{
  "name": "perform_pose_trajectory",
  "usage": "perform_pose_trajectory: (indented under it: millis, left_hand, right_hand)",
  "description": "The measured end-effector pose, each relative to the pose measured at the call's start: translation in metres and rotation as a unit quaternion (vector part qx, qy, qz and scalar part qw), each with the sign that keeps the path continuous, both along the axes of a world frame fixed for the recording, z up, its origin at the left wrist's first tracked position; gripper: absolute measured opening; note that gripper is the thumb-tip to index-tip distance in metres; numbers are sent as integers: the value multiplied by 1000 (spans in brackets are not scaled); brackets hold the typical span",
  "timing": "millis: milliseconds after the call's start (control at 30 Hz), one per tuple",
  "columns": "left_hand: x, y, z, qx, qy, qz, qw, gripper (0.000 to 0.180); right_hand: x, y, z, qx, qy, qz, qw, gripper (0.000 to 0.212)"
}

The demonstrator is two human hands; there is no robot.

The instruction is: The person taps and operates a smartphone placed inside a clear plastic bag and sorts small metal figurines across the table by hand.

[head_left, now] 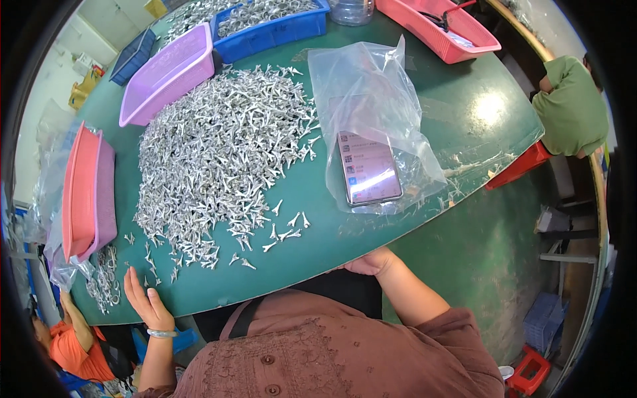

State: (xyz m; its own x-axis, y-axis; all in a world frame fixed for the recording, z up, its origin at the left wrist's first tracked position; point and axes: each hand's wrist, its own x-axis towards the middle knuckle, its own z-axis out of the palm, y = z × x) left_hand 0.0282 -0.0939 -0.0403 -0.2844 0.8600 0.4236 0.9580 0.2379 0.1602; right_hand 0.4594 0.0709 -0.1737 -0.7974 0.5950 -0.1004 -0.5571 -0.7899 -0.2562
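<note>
The left hand (pixel 147 304) is open at the table (pixel 305 255) edge; I can't tell whether the right hand (pixel 369 263) is. Metal pieces (pixel 219 159) lie heaped there; a careless sweep could spill strays.

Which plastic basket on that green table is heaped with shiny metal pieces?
The bright blue rectangular plastic basket between the lilac plastic basket and the clear plastic jar. Silvery metal pieces show heaped inside it; no such heap shows in the others.
</note>
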Motion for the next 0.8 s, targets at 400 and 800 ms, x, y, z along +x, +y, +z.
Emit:
perform_pose_trajectory:
  millis: [400, 800]
  left_hand:
    - [-1, 0, -3, 7, 11, -5, 1000, 53]
    - [2, 2, -3, 25, 18, 0, 1000, 51]
  right_hand:
    - [6, 5, -12, 58, 35, 25, 997, 60]
    - [6, 4, -5, 59, 32, 23, 998, 54]
